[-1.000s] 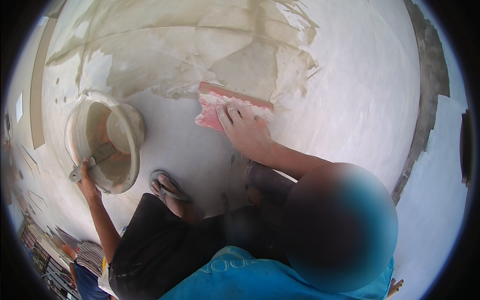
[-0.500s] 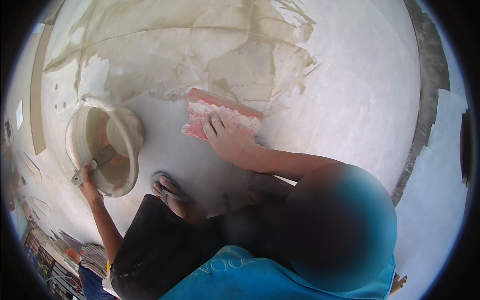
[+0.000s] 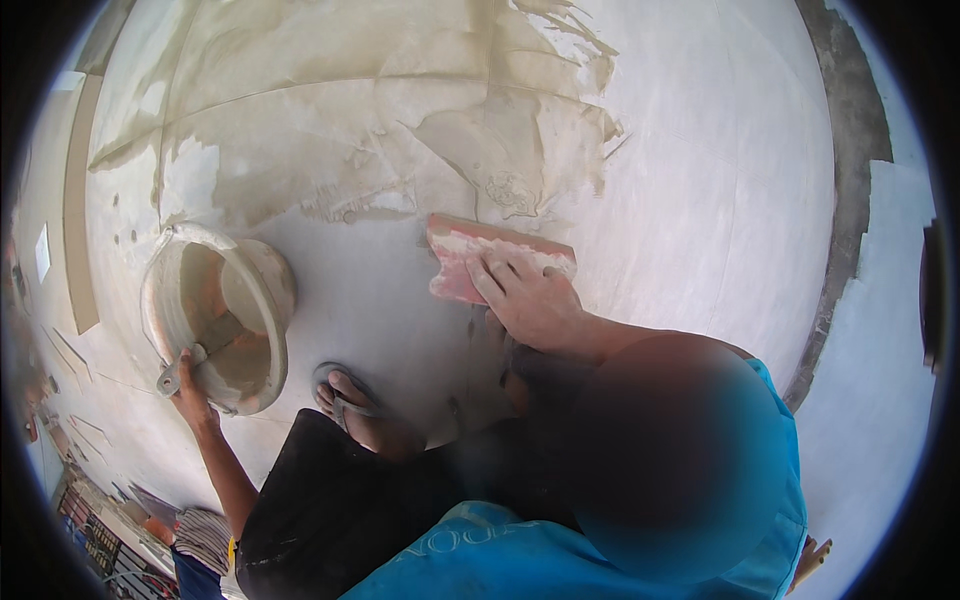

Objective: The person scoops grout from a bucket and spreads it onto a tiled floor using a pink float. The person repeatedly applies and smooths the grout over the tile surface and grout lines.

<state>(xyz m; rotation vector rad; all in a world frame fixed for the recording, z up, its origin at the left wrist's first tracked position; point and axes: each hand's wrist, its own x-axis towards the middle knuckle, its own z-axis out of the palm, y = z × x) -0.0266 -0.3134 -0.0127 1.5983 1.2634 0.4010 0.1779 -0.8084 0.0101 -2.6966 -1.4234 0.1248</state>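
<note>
A: Right hand (image 3: 530,300) is flat on the red float (image 3: 480,262), fingers spread across its back, pressing it against the pale tiled floor (image 3: 700,200). The float sits just below the edge of the wet grey-beige patch of grout (image 3: 400,130).

B: And the left hand (image 3: 190,392)?

A: Out at the bucket (image 3: 215,320), which lies tipped on its side to the person's left, mouth facing the camera. The fingers are curled shut around a metal tool handle (image 3: 172,378) at the bucket's lower rim. The tool's other end reaches into the bucket.

B: So the 2 hands are well apart?

A: Well apart, yes. Between them I see 1 foot in a sandal (image 3: 345,395) on the floor, just right of the bucket.

B: Is the float gripped?

A: No, the palm lies open on top of it. White paste smears the float's upper edge.
</note>
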